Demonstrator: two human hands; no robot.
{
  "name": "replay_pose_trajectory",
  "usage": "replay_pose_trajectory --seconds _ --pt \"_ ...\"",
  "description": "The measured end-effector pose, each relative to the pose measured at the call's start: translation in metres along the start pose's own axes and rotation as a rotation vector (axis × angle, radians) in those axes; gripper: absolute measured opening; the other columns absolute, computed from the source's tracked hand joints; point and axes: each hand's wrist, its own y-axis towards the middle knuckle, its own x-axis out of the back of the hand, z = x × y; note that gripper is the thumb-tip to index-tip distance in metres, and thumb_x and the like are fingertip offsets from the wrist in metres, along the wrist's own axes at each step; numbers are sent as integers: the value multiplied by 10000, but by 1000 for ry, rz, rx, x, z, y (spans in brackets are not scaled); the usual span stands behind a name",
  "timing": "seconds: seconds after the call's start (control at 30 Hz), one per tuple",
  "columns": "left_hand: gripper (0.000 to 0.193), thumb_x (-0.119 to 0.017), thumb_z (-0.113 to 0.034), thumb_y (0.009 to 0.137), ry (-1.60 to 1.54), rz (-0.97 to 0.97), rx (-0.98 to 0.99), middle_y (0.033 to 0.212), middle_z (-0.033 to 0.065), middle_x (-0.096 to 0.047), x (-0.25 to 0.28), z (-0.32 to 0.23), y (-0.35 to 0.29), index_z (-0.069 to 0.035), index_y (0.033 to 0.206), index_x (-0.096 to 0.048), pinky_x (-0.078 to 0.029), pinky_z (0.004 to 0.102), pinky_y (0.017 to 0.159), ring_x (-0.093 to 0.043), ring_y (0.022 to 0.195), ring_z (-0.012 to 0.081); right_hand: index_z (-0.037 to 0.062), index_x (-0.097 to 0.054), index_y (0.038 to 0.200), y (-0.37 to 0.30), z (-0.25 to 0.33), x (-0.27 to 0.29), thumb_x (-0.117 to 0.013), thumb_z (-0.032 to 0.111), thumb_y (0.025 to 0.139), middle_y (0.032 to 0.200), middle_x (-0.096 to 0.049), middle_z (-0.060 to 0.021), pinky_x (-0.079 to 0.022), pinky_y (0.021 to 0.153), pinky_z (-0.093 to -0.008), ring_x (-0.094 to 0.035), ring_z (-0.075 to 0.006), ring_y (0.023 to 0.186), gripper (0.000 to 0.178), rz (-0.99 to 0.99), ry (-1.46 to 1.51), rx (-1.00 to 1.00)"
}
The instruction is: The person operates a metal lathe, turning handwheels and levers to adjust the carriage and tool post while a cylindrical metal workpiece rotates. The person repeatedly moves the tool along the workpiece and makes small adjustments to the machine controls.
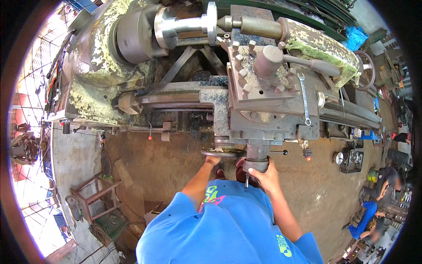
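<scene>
**Lathe job mounted, both hands on the carriage controls, turning looks part done**

The spool-shaped metal workpiece [189, 25] sits between the chuck [136, 34] and the tailstock centre [225, 23], which is up at its right flange. So setup is done, as I read it. Both flanges and the neck look bright, and chips [218, 97] lie on the carriage, so I judge some cutting is done too.

I have my right hand [265, 177] wrapped around the round feed knob [256, 166], thumb over its near side. My left hand [212, 160] is at the rim of the handwheel [222, 154]; its fingers are hidden, so I can't tell how closed that grip is.

Tool post [259, 66] stands near the right flange. Can't see a tool tip meeting metal. Left to do, my guess: remaining passes, then backing off the centre and unloading. Finish size can't be judged from here.
</scene>
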Motion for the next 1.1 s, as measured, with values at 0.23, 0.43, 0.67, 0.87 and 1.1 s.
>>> replay_pose_trajectory --seconds 0.23,0.43,0.67,0.87,1.1 --pt "687 -410 -615 940 -1751 -219 757 1089 143 -619 133 -80 -87 -8 1246 -511 -499 475 844 -602 938 249 3 -494 1238 16 -17 -4 -878 241 641 998 -680 -153 -544 745 -362 -673 -246 854 748 100 299 -63" --pt "173 -574 -190 862 -1441 -208 763 716 97 -544 153 -112 -71 -34 899 -509 -410 345 391 -463 417 158 32 -414 1256 18 2 0 -863 134 655 797 -669 -102 -451 386 -281 -599 -146 500 757 173 400 -180" --pt "138 -563 -178 844 -1699 -42 883 609 15 -451 172 -75 -65 -92 756 -501 -338 285 391 -395 436 123 38 -381 1278 18 15 2 -845 104 664 710 -640 -94 -414 356 -279 -584 -147 482 772 177 334 -203" --pt "186 -610 -168 818 -1407 -272 817 597 42 -472 161 -122 -77 -55 746 -480 -308 313 357 -397 396 137 31 -377 1285 18 13 2 -847 116 651 720 -645 -93 -398 349 -273 -584 -144 478 794 172 416 -127" --pt "140 -557 -191 837 -1486 -115 874 575 15 -401 162 -82 -67 -93 766 -489 -298 337 417 -350 414 141 -4 -396 1296 26 -1 2 -861 146 622 885 -660 -140 -492 458 -317 -623 -176 570 833 159 306 -53"
